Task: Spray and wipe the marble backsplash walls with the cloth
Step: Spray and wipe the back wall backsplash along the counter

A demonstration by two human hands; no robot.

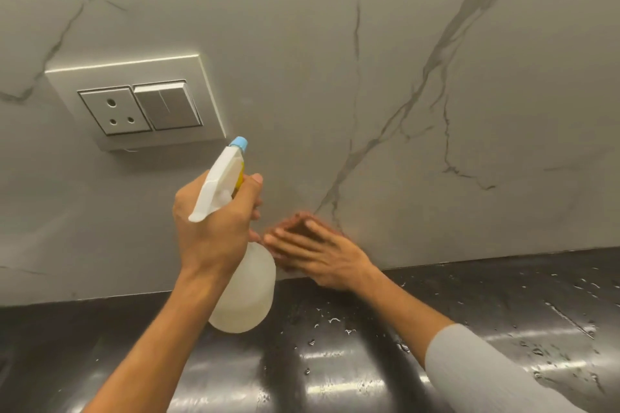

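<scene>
While aimed at the marble backsplash (436, 178), spray bottle (243, 288) raised just below and right of the switch plate (134, 100), blue nozzle tip toward the wall. Left hand (214, 231) wrapped tight round the bottle's neck, a finger curled over the front of the white trigger head. Translucent bottle body hanging beneath that hand, above the black countertop (335, 372), well below the switch plate.

Right hand (315, 251) further right of the switch plate and lower, pressed flat against the marble near the seam with the countertop, fingers spread and blurred. Something brownish under the fingertips; cannot tell whether cloth or reflection in the polished stone. Grey sleeve (486, 369) on the right forearm, bare left forearm.

Grey veins across the marble, right of the switch plate and above the right hand. Switch plate with a three-pin socket and a rocker switch side by side. Water droplets (332, 320) scattered on the countertop, far below and right of the plate.
</scene>
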